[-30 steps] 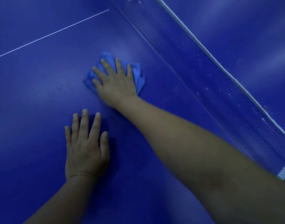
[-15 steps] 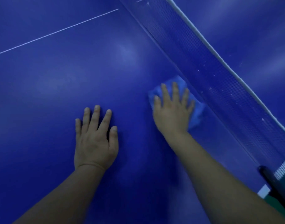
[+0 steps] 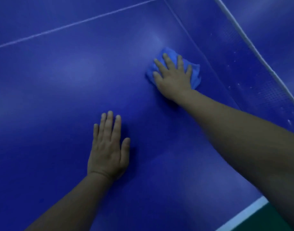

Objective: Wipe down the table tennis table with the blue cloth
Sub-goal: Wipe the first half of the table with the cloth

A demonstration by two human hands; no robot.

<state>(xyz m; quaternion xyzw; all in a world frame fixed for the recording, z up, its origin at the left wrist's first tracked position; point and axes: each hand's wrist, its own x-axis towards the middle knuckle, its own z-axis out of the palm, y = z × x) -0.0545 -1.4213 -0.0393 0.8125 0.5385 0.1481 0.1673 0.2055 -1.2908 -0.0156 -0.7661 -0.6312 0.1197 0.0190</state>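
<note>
While the right hand (image 3: 173,79) presses the crumpled blue cloth (image 3: 195,71) onto the table tennis table (image 3: 59,97) with fingers spread and straight, just beside the foot of the net (image 3: 252,72), the left hand (image 3: 108,152) lies flat, palm down, on the surface nearer the white side edge (image 3: 239,214), apart from the cloth.

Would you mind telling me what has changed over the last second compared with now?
The right hand, pressing flat on the blue cloth, swept it across the table from beyond the left hand over to the net, then a little farther along it. Nothing was taken up or let go. The left hand stayed flat on the table, and the cloth stayed bunched under the right hand.
</note>
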